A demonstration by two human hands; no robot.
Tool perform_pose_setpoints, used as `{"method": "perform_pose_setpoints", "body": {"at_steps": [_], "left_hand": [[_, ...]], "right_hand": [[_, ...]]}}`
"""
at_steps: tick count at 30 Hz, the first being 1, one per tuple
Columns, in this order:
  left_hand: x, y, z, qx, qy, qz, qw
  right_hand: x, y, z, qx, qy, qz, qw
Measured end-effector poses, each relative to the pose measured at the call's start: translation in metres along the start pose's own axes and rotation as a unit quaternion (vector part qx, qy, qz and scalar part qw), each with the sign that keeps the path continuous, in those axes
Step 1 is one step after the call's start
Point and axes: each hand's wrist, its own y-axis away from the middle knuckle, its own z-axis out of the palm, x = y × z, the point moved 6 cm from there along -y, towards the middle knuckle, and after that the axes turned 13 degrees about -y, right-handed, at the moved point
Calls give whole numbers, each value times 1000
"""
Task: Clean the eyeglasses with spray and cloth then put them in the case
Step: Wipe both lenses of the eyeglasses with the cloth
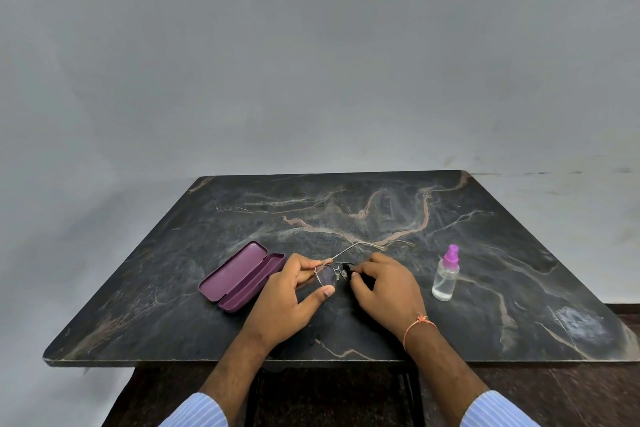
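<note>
The thin metal-framed eyeglasses (327,276) hang just above the table with their temples unfolded and pointing away from me. My left hand (294,295) pinches the left lens rim and hinge. My right hand (384,288) presses a small dark cloth (348,272) onto the right lens, which the cloth and fingers mostly hide. The purple eyeglass case (242,276) lies open on the table to the left of my left hand. To the right of my right hand stands a clear spray bottle (446,276) with a purple nozzle, upright and untouched.
The dark marble table (346,211) stands against a plain grey wall, and its front edge runs just under my wrists. Below the edge there is dark floor. An orange thread circles my right wrist.
</note>
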Motion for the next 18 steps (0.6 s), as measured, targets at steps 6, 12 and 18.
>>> {"method": "perform_pose_setpoints", "body": {"at_steps": [6,12,18], "left_hand": [[0,0,0,5,-1,7,1000],[0,0,0,9,-4,7,1000],[-1,0,-1,8,-9,5,1000]], "right_hand": [[2,0,-1,12,4,9,1000],[3,2,1,-10,-8,0,1000],[4,1,-2,15,40,31,999]]}}
